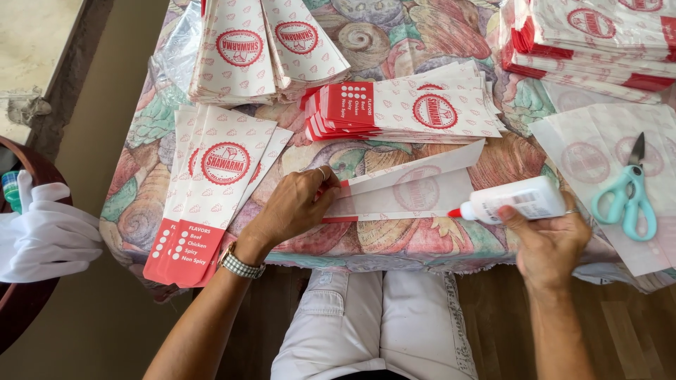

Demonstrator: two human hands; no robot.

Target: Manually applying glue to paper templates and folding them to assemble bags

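Observation:
A long white paper sleeve with a red edge lies face down near the table's front edge, its upper flap lifted. My left hand, wearing a ring and a wristwatch, pinches the sleeve's left end. My right hand grips a white glue bottle lying sideways, its red nozzle pointing left at the sleeve's right end.
Stacks of red-and-white printed paper bags lie across the patterned tablecloth, with more bags at the left and at the far right. Teal-handled scissors rest on flat sheets at the right. White gloves sit on a dark round table at the left.

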